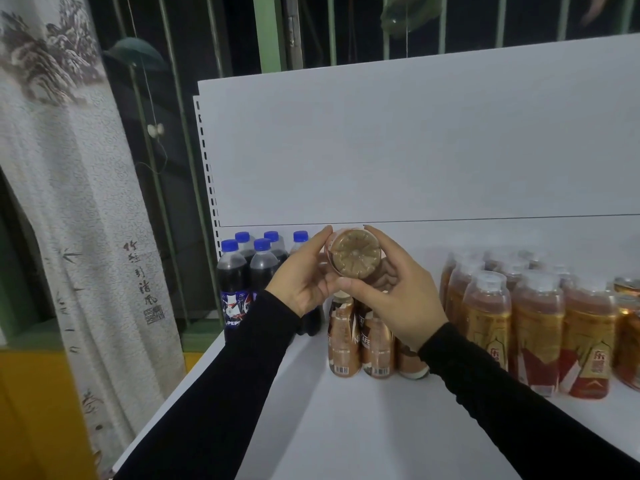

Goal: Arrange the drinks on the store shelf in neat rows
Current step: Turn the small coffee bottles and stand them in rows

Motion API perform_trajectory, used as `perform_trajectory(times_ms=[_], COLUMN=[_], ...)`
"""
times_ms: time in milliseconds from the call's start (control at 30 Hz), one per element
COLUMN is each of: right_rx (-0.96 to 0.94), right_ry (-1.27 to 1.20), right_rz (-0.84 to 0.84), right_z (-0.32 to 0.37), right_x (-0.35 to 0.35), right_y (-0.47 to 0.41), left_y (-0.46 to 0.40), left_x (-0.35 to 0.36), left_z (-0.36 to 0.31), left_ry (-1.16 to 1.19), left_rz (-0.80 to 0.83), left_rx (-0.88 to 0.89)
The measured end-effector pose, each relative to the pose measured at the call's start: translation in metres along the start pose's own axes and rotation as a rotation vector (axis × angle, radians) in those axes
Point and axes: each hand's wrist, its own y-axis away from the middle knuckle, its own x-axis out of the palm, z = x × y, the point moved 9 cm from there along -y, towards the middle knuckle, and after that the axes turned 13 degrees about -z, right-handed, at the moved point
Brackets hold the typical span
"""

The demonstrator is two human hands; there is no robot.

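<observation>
Coffee bottle [354, 254]: being held tipped w/ its base facing cam, above shelf [346, 427] middle.
L hand [304, 282]: gripping its left side.
R hand [398, 299]: gripping its right side.
Other coffee bottles [360, 337]: standing below hands.
Cola bottles [249, 268]: sitting at shelf's back-left corner.
Tea bottles [533, 323]: standing twd right edge.

A: Readable text?
B: Cola bottle [232, 289], front left, label shows "PEPSI", last letter cut off by the sleeve.
A: Coffee bottles [377, 341]?
B: Letters "AFE" running vertically on one label, barcodes low down, digits too small to read.
A: Tea bottles [585, 344]?
B: Chinese character "乐" on a white patch.
A: Curtain [69, 202]?
B: Vertical Chinese calligraphy plus a seal stamp, can't make it out.
</observation>
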Motion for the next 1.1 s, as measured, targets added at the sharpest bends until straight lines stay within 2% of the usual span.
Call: perform_trajectory(times_ms=[233,667,767,900,1100], right_rx=[-0.008,0.043,0.105,0.192,0.2], right_ry=[0.032,-0.007,-0.009,0.061,0.094], right_rz=[-0.011,0.04,0.076,0.143,0.184], right_z=[-0.003,-0.007,-0.012,-0.026,-0.039], right_x=[0.002,0.001,0.0,-0.001,-0.006], right_y=[-0.001,0.004,0.007,0.006,0.007], left_y=[0.0,-0.007,-0.006,0.0,0.032], left_x=[0.001,-0.003,-0.002,0.007,0.023], left_z=[0.006,0.005,-0.004,-0.02,-0.034], left_ry=[0.038,0.019,-0.062,-0.204,-0.328], left_rz=[0.056,0.016,0.029,0.117,0.23], left_rx=[-0.056,-0.03,0.07,0.339,0.596])
